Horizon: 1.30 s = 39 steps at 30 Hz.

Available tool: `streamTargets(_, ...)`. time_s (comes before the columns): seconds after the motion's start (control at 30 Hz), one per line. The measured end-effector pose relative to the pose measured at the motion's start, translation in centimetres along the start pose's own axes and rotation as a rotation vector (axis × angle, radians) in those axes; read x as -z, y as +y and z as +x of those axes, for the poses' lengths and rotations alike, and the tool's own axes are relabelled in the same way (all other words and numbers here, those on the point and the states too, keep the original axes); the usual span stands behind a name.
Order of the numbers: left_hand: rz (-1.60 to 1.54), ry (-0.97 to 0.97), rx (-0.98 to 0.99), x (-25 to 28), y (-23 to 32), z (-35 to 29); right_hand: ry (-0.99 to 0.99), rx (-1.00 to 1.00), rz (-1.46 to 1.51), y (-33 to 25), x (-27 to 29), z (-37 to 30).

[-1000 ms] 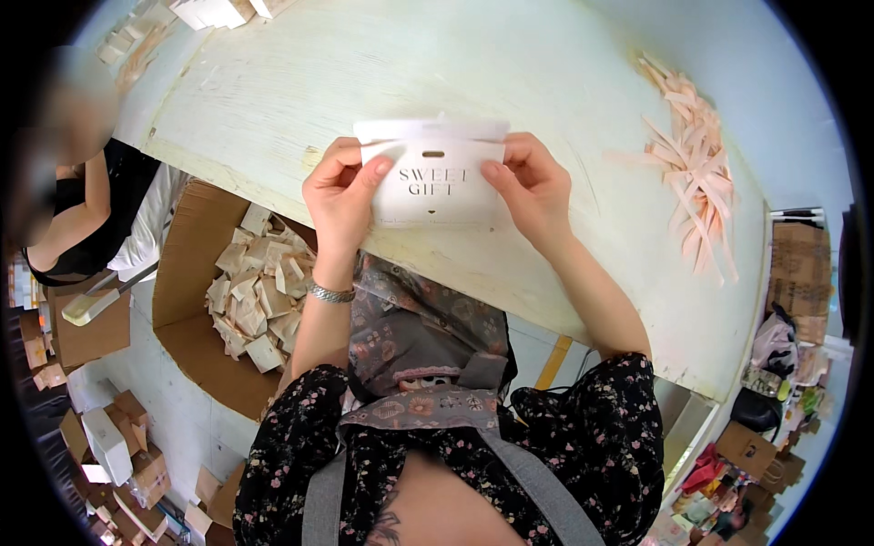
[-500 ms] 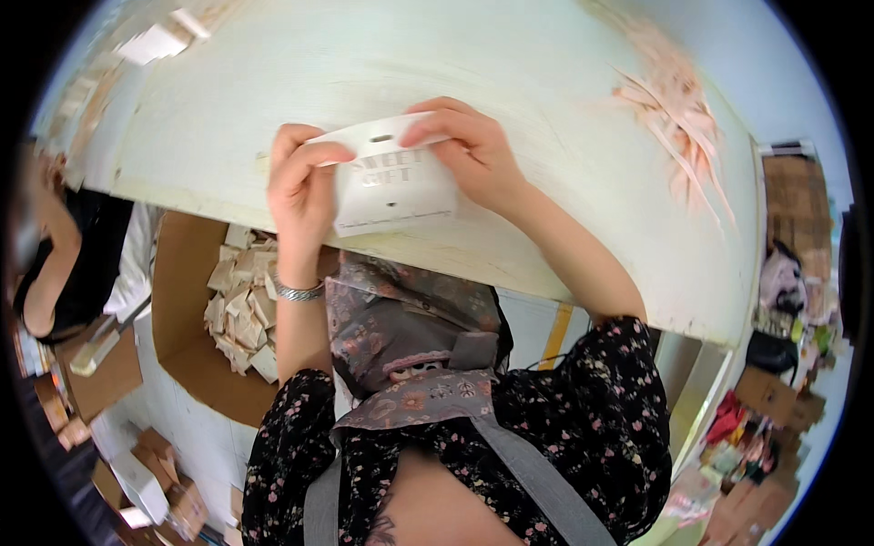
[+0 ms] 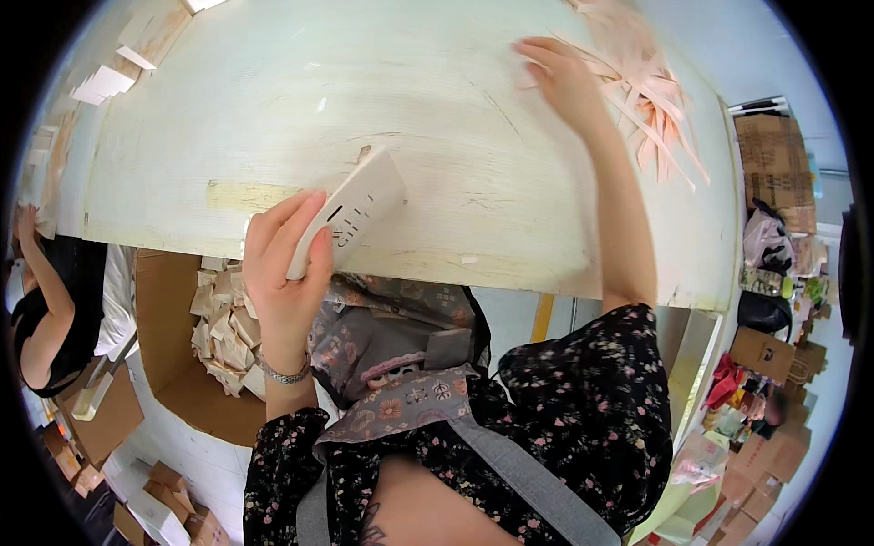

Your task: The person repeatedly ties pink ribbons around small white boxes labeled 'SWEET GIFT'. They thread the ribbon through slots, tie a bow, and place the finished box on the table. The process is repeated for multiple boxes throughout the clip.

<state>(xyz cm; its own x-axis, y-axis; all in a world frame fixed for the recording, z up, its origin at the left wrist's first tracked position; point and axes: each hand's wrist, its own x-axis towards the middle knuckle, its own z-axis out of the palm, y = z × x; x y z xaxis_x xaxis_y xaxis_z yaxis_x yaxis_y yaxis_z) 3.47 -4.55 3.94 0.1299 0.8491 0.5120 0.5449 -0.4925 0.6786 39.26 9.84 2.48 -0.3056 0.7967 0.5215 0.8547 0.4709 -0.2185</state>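
Note:
My left hand (image 3: pixel 288 264) pinches a small white paper gift bag (image 3: pixel 369 205) between thumb and fingers at its slotted top edge. The bag is flat and tilted just above the table's near edge, with silvery lettering and a dark slot on its face. My right hand (image 3: pixel 564 77) is apart from the bag, over the far right of the table. Motion smears its fingertips, so whether they hold anything is unclear. Right beside that hand lies a loose bunch of pale pink ribbons (image 3: pixel 651 91), some strands running close to the fingers.
The pale wooden table (image 3: pixel 455 182) has scuffs and small scraps on it. Below its near edge at left stands a cardboard box (image 3: pixel 168 346) full of small folded paper packets (image 3: pixel 228 328). Another person's arm (image 3: pixel 50 309) shows at far left. Cartons and bags (image 3: pixel 769 350) line the right side.
My right hand has let go of the bag and moved away to the ribbons at the far right. The left hand keeps the bag, now turned steeply on its side. My view has shifted slightly.

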Motion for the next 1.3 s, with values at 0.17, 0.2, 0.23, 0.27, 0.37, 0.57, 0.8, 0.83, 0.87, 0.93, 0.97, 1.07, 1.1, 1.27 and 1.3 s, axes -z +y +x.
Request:
streamTargets(0.17, -0.029, 0.000, 0.269, -0.9, 1.4, 0.4, -0.483, -0.392, 0.061, 0.9, 0.4, -0.1)
streamTargets(0.2, -0.068, 0.002, 0.318, -0.9, 1.5, 0.1, -0.410, -0.302, 0.158, -0.6, 0.0, 0.0)
streamTargets(0.23, -0.107, 0.004, 0.366, -1.0, 1.5, -0.1, -0.336, -0.213, 0.256, -2.7, -0.1, -0.3)
streamTargets(0.27, -0.174, 0.081, 0.199, -1.8, 0.5, -0.5, -0.264, -0.123, 0.359, -5.2, -0.5, -0.7)
streamTargets(0.37, -0.053, 0.187, 0.173, -3.1, 0.3, -0.9, -0.403, -0.251, 0.777, -13.5, 0.1, -1.4)
streamTargets(0.57, 0.013, 0.230, 0.066, -3.9, -0.5, -0.7, -0.548, -0.620, 1.223, -18.7, -0.7, -2.1)
streamTargets(0.8, 0.042, 0.245, 0.041, -4.1, -0.4, -0.7, -0.628, -0.690, 1.214, -18.6, -1.2, -1.5)
streamTargets(0.83, 0.051, 0.247, 0.037, -4.1, -0.4, -0.7, -0.647, -0.713, 1.214, -18.5, -1.1, -1.4)
streamTargets(0.87, 0.054, 0.253, 0.024, -4.2, -0.5, -0.6, -0.638, -0.710, 1.196, -18.6, -1.1, -1.4)
streamTargets(0.93, 0.060, 0.264, -0.005, -4.2, -0.5, -0.5, -0.620, -0.703, 1.160, -18.9, -0.8, -1.4)
streamTargets(0.97, 0.068, 0.258, -0.005, -4.2, -0.5, -0.6, -0.611, -0.693, 1.149, -19.0, -0.8, -1.4)
streamTargets(1.07, 0.094, 0.246, -0.013, -4.1, -0.5, -0.6, -0.582, -0.648, 1.125, -19.1, -0.9, -1.3)
streamTargets(1.1, 0.103, 0.245, -0.019, -4.1, -0.6, -0.6, -0.573, -0.622, 1.124, -19.3, -1.1, -1.3)
streamTargets(1.27, 0.112, 0.252, -0.040, -4.1, -0.6, -0.5, -0.543, -0.638, 1.207, -20.4, -1.2, -0.8)
streamTargets(1.3, 0.115, 0.245, -0.034, -4.0, -0.5, -0.5, -0.544, -0.623, 1.206, -20.3, -1.4, -0.9)
